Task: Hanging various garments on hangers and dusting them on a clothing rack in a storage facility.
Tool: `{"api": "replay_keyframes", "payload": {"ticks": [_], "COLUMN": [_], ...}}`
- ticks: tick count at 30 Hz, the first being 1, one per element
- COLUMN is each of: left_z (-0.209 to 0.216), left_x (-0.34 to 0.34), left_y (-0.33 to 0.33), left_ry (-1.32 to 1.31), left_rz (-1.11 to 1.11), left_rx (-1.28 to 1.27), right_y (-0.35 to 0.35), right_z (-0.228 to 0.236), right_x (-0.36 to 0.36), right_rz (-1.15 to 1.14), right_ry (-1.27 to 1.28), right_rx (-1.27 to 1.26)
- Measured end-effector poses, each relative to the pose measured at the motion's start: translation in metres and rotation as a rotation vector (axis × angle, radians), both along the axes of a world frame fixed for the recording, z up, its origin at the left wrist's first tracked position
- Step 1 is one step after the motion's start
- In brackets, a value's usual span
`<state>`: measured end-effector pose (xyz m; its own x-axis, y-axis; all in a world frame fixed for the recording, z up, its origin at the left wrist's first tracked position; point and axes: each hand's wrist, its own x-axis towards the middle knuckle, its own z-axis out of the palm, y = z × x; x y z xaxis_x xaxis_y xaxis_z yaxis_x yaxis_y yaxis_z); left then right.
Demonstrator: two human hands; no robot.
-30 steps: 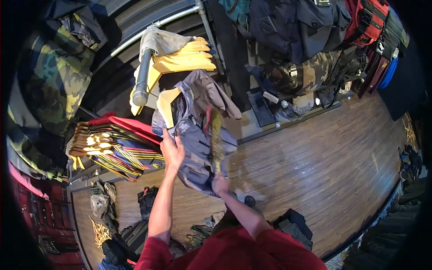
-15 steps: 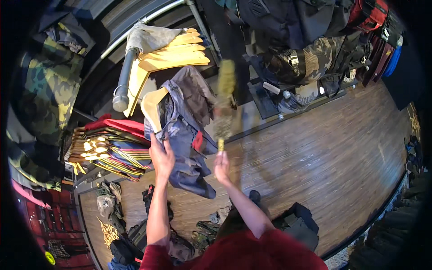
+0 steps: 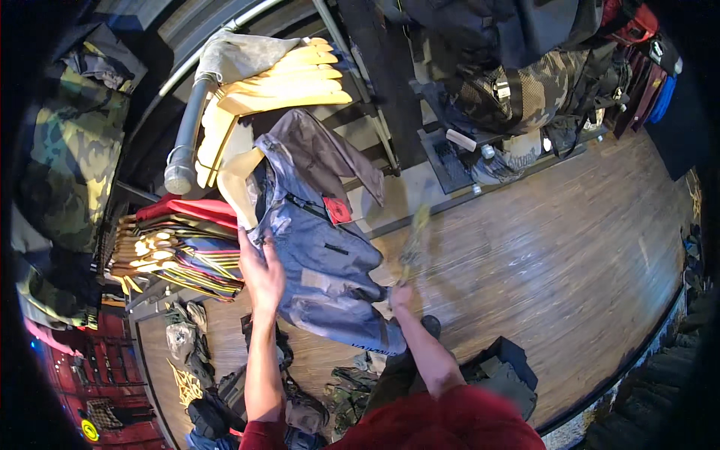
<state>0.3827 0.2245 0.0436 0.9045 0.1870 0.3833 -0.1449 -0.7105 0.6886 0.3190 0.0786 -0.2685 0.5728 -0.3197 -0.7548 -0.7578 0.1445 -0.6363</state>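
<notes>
My left hand [image 3: 260, 270] is closed round the end of a pale wooden hanger [image 3: 238, 187] and the cloth beside it. On that hanger hangs a faded blue-grey jacket [image 3: 322, 259] with a red tag [image 3: 337, 211] and a dark brownish sleeve [image 3: 322, 146] spread to the far side. To the right, the fingers of my right hand [image 3: 401, 295] wrap the handle of a yellowish duster [image 3: 415, 238]. Its fluffy head is smeared by motion and points up, just right of the jacket's lower part.
Bare wooden hangers [image 3: 285, 84] crowd a grey rail [image 3: 180, 161], a grey cloth [image 3: 244, 56] over them. Striped garments [image 3: 202, 259] hang at left. Bags [image 3: 525, 90] line the far right shelf. Clothes [image 3: 352, 394] and a dark open box [image 3: 506, 367] lie on the wood floor [image 3: 555, 240].
The duster has swung down and right from beside the jacket's upper part, with my right hand lower. The jacket has spread out wider. My left hand keeps its hold, slightly further left.
</notes>
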Motion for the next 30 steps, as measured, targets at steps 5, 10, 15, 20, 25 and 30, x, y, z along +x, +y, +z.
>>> {"api": "replay_keyframes", "payload": {"ticks": [5,10,15,20,25,30], "left_z": [-0.003,-0.001,0.008,0.007,-0.002,0.001], "left_x": [0.013,0.016,0.004,0.008,0.009,0.016], "left_y": [-0.015,-0.027,-0.009,-0.017,0.009,-0.006], "left_ry": [-0.007,-0.02,0.037,0.036,-0.028,-0.064], "left_rz": [-0.042,-0.053,0.021,0.0,0.047,-0.065], "left_rx": [-0.018,-0.045,0.035,0.075,0.209,0.155], "right_y": [-0.01,0.037,0.002,-0.051,0.004,0.073], "right_z": [0.026,-0.036,-0.075,-0.086,0.022,-0.036], "right_x": [0.043,0.0,-0.054,-0.007,0.036,-0.009], "right_rz": [-0.214,0.365,0.651,0.304,-0.016,0.386], "right_ry": [-0.665,-0.525,-0.086,-0.18,-0.655,-0.521], "right_rx": [-0.202,-0.419,-0.442,-0.489,-0.294,-0.36]}}
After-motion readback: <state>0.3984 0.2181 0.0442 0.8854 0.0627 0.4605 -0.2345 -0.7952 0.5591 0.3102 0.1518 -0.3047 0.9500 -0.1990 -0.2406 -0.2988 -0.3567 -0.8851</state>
